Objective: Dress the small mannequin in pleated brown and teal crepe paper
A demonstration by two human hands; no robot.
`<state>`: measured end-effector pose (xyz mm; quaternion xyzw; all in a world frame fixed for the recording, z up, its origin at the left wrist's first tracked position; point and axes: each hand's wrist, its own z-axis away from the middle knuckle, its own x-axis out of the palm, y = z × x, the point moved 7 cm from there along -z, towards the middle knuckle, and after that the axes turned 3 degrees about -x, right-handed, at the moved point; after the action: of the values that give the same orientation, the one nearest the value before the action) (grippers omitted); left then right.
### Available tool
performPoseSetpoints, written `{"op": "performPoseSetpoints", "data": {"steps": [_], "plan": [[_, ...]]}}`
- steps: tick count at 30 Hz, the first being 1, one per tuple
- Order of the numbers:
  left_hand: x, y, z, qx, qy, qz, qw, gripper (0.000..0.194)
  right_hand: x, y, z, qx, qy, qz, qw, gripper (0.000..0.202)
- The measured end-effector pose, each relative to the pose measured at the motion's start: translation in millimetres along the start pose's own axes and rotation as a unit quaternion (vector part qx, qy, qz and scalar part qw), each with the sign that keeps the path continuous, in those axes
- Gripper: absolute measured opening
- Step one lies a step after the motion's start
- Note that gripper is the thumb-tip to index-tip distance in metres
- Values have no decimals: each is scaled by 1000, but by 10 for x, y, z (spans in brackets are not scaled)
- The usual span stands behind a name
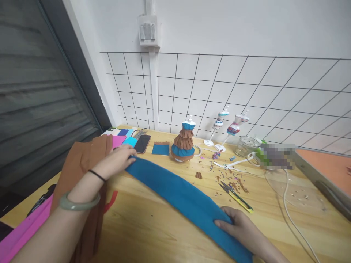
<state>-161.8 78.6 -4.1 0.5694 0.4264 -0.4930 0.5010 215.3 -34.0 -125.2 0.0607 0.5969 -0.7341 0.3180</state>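
A long blue paper strip (178,195) stretches diagonally over the wooden table. My left hand (124,157) pinches its far left end, and my right hand (236,224) grips it near the lower right end, thumb on top. Beyond the strip stands a small mannequin (184,140) in a ruffled brown and blue paper dress. Left of it lies a blue paper piece (161,149) with a brown edge. Brown paper sheets (79,164) lie beneath my left forearm.
Yellow-handled snips (237,197) lie among paper scraps (233,182) on the right. Two smaller mannequins (237,124), a glass jar (246,146) and a white cable (286,197) are behind and right. A phone (143,144) lies at back left, near a wire grid.
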Motion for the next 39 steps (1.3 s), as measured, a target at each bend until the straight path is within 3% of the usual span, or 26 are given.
{"op": "performPoseSetpoints", "data": {"steps": [2, 3, 4, 5, 7, 9, 12, 14, 15, 18, 20, 23, 30, 34, 39], "plan": [[-180, 24, -110, -25, 55, -14, 998, 30, 55, -93, -130, -14, 29, -13, 999, 27], [-285, 44, -122, -49, 124, -33, 990, 33, 82, -128, -192, -20, 47, -12, 999, 29], [-329, 100, -112, -57, 175, -48, 982, 35, 117, -151, -251, -25, 60, -8, 998, 29], [-289, 186, -98, -44, 189, -49, 980, 38, 154, -163, -304, -29, 70, -2, 997, 29], [-57, 384, -44, 2, 170, -29, 985, 37, 206, -158, -389, -41, 90, 12, 995, 28], [296, 574, 47, 52, 113, 0, 992, 34, 177, -116, -428, -52, 128, 35, 990, 33], [774, 799, 222, 110, 50, 57, 991, 32, -34, -3, -382, -64, 204, 87, 973, 42], [978, 928, 320, 139, 33, 71, 987, 30, -234, 82, -302, -81, 241, 130, 959, 37], [1050, 1001, 359, 158, 25, 79, 984, 29, -335, 116, -253, -98, 256, 159, 948, 34], [1172, 1250, 439, 223, 12, 106, 969, 30, -546, 117, -71, -190, 311, 357, 860, 35], [1229, 1424, 461, 266, 4, 121, 956, 30, -617, 192, -13, -176, 327, 450, 812, 36], [1318, 1652, 439, 302, 0, 133, 944, 36, -610, 308, -20, -120, 300, 530, 784, 34], [1539, 2079, 383, 370, -25, 153, 916, 60, -630, 322, -18, -89, 281, 548, 783, 35], [1585, 2139, 382, 364, -69, 182, 911, 60, -738, 354, 28, -54, 297, 523, 797, 38], [1527, 2125, 397, 371, -69, 207, 902, 55, -682, 420, 257, 5, 346, 468, 813, 41]]}}
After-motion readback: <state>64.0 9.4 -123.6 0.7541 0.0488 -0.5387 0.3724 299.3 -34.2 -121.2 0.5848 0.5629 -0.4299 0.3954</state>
